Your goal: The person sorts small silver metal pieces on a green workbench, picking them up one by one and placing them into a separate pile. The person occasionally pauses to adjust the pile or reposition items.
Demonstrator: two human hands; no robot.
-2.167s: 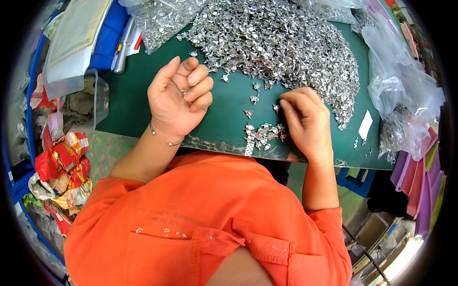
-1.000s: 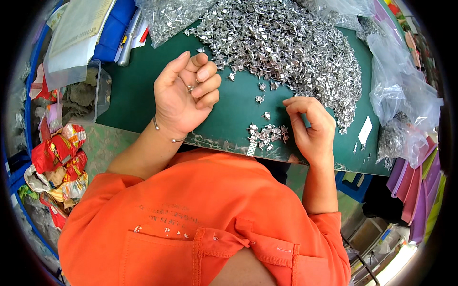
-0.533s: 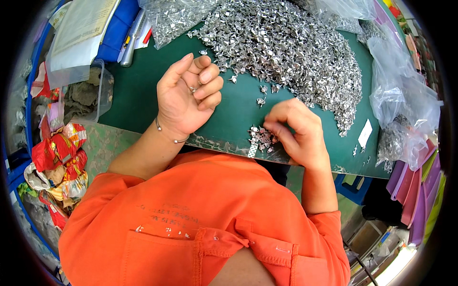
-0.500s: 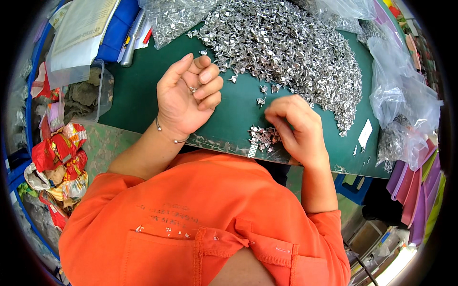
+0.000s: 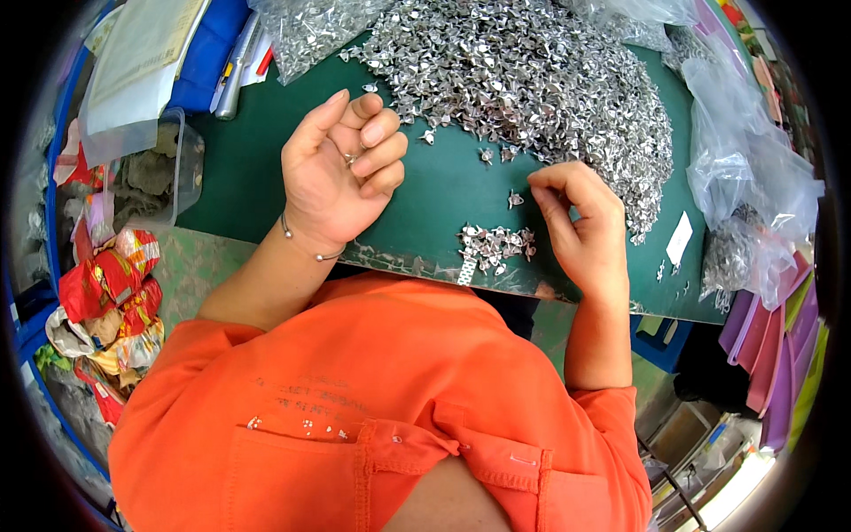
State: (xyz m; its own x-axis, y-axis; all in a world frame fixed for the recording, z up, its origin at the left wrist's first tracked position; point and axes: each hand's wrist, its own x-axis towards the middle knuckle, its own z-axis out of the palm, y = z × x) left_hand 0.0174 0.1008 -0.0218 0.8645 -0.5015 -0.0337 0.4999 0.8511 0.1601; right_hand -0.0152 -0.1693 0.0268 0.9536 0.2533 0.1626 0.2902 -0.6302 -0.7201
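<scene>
My left hand [image 5: 341,173] is raised over the green table, palm up. Its fingers are loosely curled and the thumb stands apart; a small silver glint, perhaps a ring, shows among them. My right hand [image 5: 583,222] hovers by the near side of a large heap of small silver metal pieces [image 5: 523,80]. Its thumb and index finger are bent close together, and whatever may be between them cannot be made out. One loose metal piece [image 5: 516,199] lies just left of those fingertips. A small cluster of metal pieces [image 5: 496,246] rests near the table's front edge.
Clear plastic bags [image 5: 736,151] stand at the right, beside a white paper slip [image 5: 679,238]. A clear bag of metal pieces [image 5: 315,35] lies at the back. On the left are a clear plastic tub [image 5: 188,168], a blue bin [image 5: 208,62] and red wrappers [image 5: 115,275].
My right hand has moved right, away from the small cluster, which shows more fully. A loose metal piece now lies nearer that cluster, beside the fingertips. My left hand keeps its pose.
</scene>
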